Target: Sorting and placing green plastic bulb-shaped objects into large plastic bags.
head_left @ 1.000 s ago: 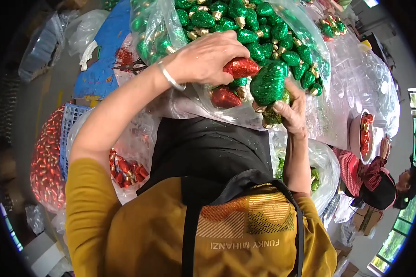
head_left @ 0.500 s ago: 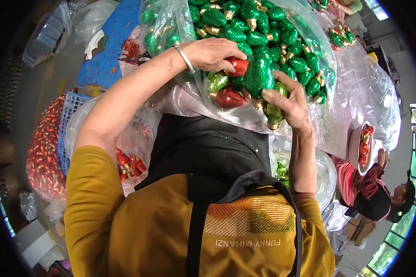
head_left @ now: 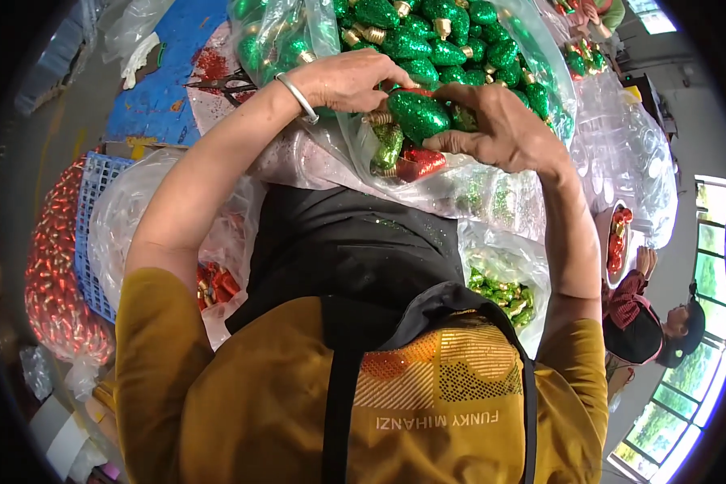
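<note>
My left hand [head_left: 351,81], with a silver bangle on the wrist, and my right hand [head_left: 500,129] meet over the mouth of a big clear plastic bag [head_left: 315,153]. Between them they pinch a green glitter bulb-shaped ornament [head_left: 418,115]. A sliver of red shows under my left fingertips. Just below, inside the bag, lie a red glitter ornament [head_left: 422,164] and a lighter green one [head_left: 389,145]. Many green ornaments with gold caps [head_left: 436,36] fill the bag beyond my hands.
Scissors [head_left: 218,81] lie on a blue sheet at upper left. A blue plastic crate [head_left: 89,234] and a bag of red ornaments [head_left: 52,274] stand at left. A smaller bag of green ornaments [head_left: 500,290] sits by my right side. Another person [head_left: 645,319] works at lower right.
My hands have drawn together onto one green ornament. The red ornament that was at my left fingers now lies lower in the bag.
</note>
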`<state>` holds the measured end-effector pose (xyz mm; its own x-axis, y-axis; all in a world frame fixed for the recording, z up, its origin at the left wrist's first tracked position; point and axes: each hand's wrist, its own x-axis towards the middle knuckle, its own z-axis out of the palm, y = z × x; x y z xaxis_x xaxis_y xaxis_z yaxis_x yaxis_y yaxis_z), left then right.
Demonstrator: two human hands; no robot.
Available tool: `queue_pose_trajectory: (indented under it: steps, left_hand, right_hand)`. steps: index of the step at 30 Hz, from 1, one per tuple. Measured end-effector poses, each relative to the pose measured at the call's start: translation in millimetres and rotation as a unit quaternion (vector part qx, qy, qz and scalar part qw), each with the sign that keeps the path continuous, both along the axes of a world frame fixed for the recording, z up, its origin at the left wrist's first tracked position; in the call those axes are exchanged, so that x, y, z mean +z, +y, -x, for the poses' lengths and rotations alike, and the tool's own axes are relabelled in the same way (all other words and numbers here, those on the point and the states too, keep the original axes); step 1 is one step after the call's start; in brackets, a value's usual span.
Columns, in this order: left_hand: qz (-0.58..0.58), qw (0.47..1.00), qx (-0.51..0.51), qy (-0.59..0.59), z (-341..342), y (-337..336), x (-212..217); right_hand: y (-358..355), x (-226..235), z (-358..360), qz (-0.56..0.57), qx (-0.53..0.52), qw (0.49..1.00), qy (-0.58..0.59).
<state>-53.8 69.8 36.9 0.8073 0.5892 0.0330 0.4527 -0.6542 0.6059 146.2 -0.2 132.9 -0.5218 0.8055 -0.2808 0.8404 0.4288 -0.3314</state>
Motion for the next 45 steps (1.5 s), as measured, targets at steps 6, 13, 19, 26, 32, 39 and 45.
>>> queue_pose_trajectory:
  steps: [6,13,19,26,32,39,45]
  left_hand:
    - [-0.049,0.998,0.016,-0.023,2,-5,-5]
    - [-0.110,0.993,0.040,0.019,0,-23,-2]
    - [-0.249,0.951,0.026,-0.179,-15,-59,1]
    - [-0.145,0.988,-0.026,-0.043,-18,-58,16]
    - [-0.190,0.978,-0.042,-0.078,-19,-55,9]
    - [-0.148,0.988,-0.045,-0.031,-21,-54,14]
    - [-0.142,0.989,-0.039,-0.033,-17,-56,13]
  right_hand:
    - [11,-11,-1,0.025,0.060,0.997,0.033]
    - [10,-26,-5,0.085,0.117,0.988,0.052]
    - [17,-20,-3,0.117,0.159,0.980,-0.035]
    - [23,-48,-25,-0.054,-0.221,0.900,0.372]
    - [6,-66,-20,-0.223,0.006,0.963,0.154]
    - [-3,-56,-41,-0.231,0.071,0.957,0.158]
    - [-30,-28,-39,-0.303,0.003,0.924,0.234]
